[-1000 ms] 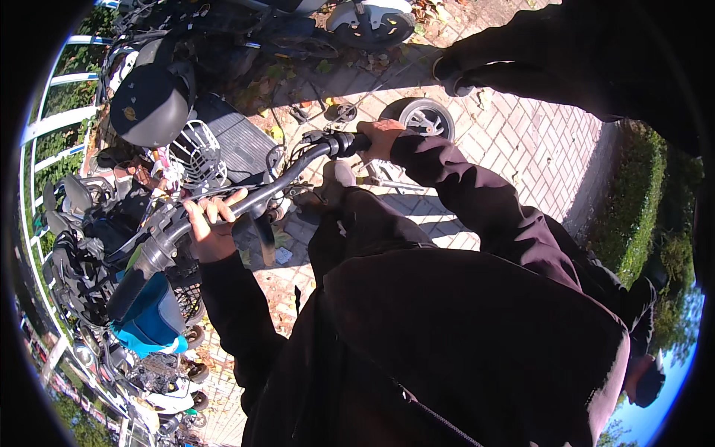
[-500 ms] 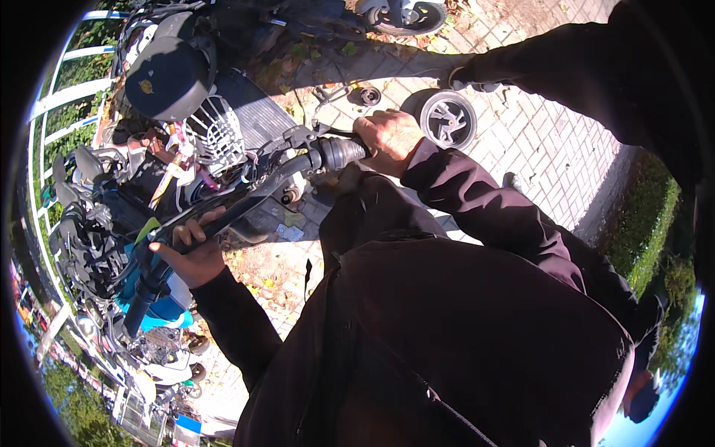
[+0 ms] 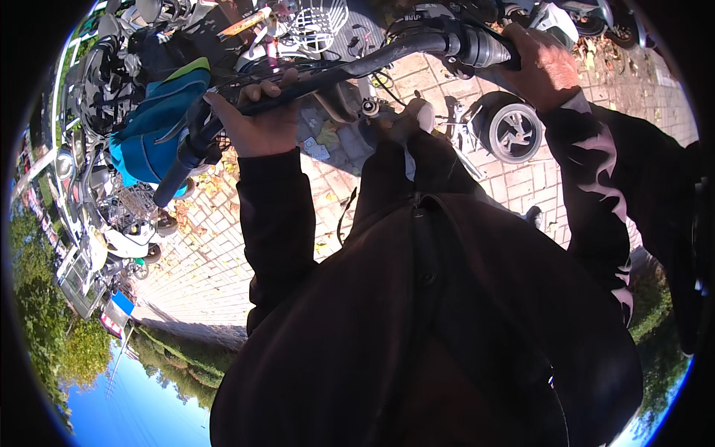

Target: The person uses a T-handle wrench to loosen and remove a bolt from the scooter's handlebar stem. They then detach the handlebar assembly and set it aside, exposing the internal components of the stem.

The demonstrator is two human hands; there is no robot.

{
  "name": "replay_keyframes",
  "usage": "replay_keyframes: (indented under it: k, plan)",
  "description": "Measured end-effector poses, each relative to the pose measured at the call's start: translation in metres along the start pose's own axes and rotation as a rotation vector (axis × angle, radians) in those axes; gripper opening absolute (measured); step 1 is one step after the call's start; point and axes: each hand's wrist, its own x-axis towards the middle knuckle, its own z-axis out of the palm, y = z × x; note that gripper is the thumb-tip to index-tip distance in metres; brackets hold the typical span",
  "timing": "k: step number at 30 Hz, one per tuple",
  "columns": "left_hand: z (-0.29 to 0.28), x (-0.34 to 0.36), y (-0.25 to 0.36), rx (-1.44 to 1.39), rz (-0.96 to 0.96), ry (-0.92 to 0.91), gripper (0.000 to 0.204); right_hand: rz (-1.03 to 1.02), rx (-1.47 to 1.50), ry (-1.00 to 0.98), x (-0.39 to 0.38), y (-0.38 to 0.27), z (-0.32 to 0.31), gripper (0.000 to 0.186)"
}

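A black handlebar [image 3: 339,77] runs slantwise across the upper part of the head view, its left end low and its right end high. My left hand [image 3: 262,128] is closed round the bar, inboard of the black left grip [image 3: 176,175], with the thumb lying up along it. At the other end, my right hand [image 3: 547,74] is closed over the outer end of the ribbed black right grip [image 3: 484,46]. Some of its fingers are hidden behind the grip. Thin cables hang under the bar, and the rest of the vehicle is mostly out of sight.
A small wheel with a black tyre [image 3: 515,134] lies on the brick paving beside metal parts [image 3: 463,127]. Teal cloth [image 3: 160,123] hangs behind the left grip. Parked bikes and a white basket [image 3: 316,26] crowd the far left. Another person's dark clothing [image 3: 652,153] is close at right.
The handlebar and both hands now appear higher and farther right in the view, which has swung round. Both hands keep their hold on the bar. The dark-clothed person appears lower at the right.
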Motion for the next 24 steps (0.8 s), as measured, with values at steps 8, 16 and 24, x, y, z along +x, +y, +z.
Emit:
replay_keyframes:
  k: [8, 16, 24]
  plan:
    - [0.009, 0.002, 0.000, -0.093, -0.071, -0.095, 0.075, 0.078, -0.116, 0.005, -0.013, -0.002, -0.031, 0.048]
    - [0.020, 0.024, -0.010, -0.221, -0.053, -0.181, 0.076, 0.178, -0.148, -0.024, -0.033, 0.011, -0.027, 0.050]
    - [0.047, 0.022, -0.018, -0.180, 0.045, -0.159, 0.060, 0.290, -0.161, -0.088, -0.040, 0.001, -0.030, 0.043]
